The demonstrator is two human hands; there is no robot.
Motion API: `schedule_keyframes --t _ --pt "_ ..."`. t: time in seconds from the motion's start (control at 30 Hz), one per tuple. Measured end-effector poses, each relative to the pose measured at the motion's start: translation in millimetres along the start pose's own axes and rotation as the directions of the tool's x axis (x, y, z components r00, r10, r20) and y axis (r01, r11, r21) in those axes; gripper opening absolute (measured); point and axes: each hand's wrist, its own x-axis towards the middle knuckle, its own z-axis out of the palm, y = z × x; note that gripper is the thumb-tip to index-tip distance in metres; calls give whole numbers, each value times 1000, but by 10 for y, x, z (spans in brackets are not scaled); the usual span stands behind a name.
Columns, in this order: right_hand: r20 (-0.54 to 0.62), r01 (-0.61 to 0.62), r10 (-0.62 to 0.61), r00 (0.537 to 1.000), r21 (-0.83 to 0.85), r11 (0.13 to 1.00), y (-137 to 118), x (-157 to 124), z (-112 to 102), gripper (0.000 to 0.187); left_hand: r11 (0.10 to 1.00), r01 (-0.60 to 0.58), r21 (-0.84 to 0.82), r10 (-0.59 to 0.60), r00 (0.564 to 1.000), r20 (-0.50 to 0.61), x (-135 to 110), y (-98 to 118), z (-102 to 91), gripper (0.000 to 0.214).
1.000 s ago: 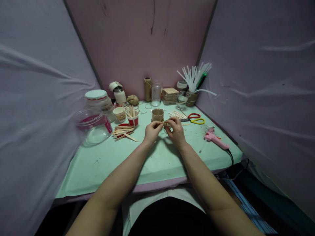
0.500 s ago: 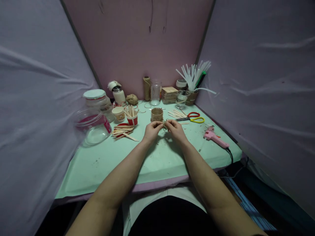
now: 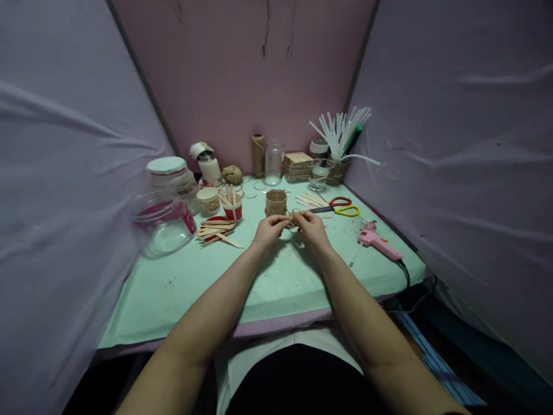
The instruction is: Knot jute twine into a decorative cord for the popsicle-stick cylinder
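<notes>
Just in front of a small brown round container (image 3: 276,202), both my hands meet over the table. Between their fingertips is a thin tan twine (image 3: 294,218), bunched into small loops. My left hand (image 3: 270,230) pinches it from the left, thumb and forefinger together. From the right, my right hand (image 3: 311,227) pinches the same twine, its fingers bent. The container stands upright behind the hands, its lower edge partly hidden by my left fingers. Fine detail of the twine is too small to make out.
Scissors (image 3: 341,206) and thin wooden sticks (image 3: 311,200) lie behind my right hand. A pink glue gun (image 3: 380,242) rests at the right. Craft sticks (image 3: 216,231), a red paper cup (image 3: 234,212) and a clear plastic jar (image 3: 168,233) are at the left. A twine ball (image 3: 232,174) sits behind.
My hands have shifted slightly toward me, and the fingers have changed position around the twine. The container and the other items stay where they were.
</notes>
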Motion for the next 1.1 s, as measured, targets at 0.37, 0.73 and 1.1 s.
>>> schedule_keyframes --t 0.37,0.73,1.1 --pt "-13 -51 51 999 18 999 -21 -11 -5 26 978 154 -141 -141 986 94 -7 29 19 26" --pt "7 -10 10 1000 -53 999 -34 -14 -3 30 999 32 -4 -32 997 65 -10 -23 -2 28" --pt "8 19 -19 1000 -81 997 -69 -40 -3 29 996 -20 87 16 999 41 -34 9 9 20"
